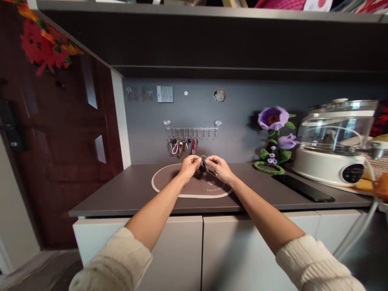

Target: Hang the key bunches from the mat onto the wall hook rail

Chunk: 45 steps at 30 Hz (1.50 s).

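Observation:
Both hands hold a bunch of keys (202, 166) on a metal ring above an oval brown mat (169, 188) with a pale rim. My left hand (189, 166) pinches the left side of the ring, thumb and fingers together. From the right, my right hand (220, 167) pinches the ring's other side, with a key hanging close under its fingers. Behind the hands, a clear hook rail (192, 129) on the grey wall carries several bunches of keys, a pink loop (175, 149) and a red key tag (193, 145) among them.
On the brown counter (115, 194), a purple crocheted flower (273, 118) and a black phone (303, 188) stand and lie to the right, beside a white appliance with a clear top (330, 161). A shelf (212, 40) overhangs the counter. A dark red door (66, 161) is at left.

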Tool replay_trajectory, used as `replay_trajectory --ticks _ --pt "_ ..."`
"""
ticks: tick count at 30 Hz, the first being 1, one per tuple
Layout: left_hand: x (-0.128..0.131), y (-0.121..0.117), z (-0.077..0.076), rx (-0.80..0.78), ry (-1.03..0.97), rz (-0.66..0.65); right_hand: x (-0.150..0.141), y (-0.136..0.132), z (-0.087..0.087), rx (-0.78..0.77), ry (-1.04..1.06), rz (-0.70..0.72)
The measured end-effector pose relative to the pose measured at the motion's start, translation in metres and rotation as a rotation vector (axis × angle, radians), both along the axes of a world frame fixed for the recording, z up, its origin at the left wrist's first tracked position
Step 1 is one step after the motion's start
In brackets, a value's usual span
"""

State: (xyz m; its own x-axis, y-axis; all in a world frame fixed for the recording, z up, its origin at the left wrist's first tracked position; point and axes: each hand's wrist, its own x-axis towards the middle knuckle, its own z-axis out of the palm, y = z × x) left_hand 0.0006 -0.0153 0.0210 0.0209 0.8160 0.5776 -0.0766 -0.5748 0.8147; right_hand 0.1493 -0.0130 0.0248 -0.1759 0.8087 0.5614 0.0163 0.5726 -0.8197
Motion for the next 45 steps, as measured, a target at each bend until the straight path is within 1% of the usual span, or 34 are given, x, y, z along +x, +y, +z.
replay_trajectory --ticks 2,4,8,12,15,18,21,24,30,33,38,45 --pt "0.0 0.001 0.0 0.046 0.037 0.03 0.0 -0.001 0.0 -0.003 0.012 0.016" --pt "0.001 0.001 0.0 0.097 0.09 0.086 -0.001 -0.002 0.001 -0.011 0.035 0.033" --pt "0.0 0.002 -0.001 0.159 0.217 0.271 -0.001 -0.002 0.007 -0.036 0.092 0.046" --pt "-0.002 0.004 -0.006 0.221 0.382 0.429 0.003 0.008 0.022 -0.063 0.13 -0.04" --pt "-0.002 0.007 -0.009 0.258 0.458 0.496 0.008 0.022 0.035 -0.08 0.142 -0.094" --pt "-0.002 0.01 -0.011 0.257 0.494 0.54 0.01 0.036 0.049 -0.12 0.178 -0.098" --pt "-0.001 0.012 -0.013 0.236 0.513 0.557 0.007 0.049 0.061 -0.162 0.235 -0.084" --pt "0.0 0.015 -0.015 0.22 0.522 0.533 0.002 0.062 0.072 -0.2 0.256 -0.096" --pt "0.002 0.017 -0.018 0.197 0.51 0.481 -0.012 0.086 0.081 -0.235 0.226 -0.165" --pt "0.002 0.017 -0.018 0.19 0.504 0.475 -0.019 0.094 0.083 -0.254 0.255 -0.21" --pt "0.001 0.016 -0.018 0.161 0.493 0.516 -0.025 0.104 0.083 -0.274 0.303 -0.267" --pt "-0.001 0.018 -0.018 0.133 0.511 0.543 -0.024 0.113 0.071 -0.278 0.274 -0.33"
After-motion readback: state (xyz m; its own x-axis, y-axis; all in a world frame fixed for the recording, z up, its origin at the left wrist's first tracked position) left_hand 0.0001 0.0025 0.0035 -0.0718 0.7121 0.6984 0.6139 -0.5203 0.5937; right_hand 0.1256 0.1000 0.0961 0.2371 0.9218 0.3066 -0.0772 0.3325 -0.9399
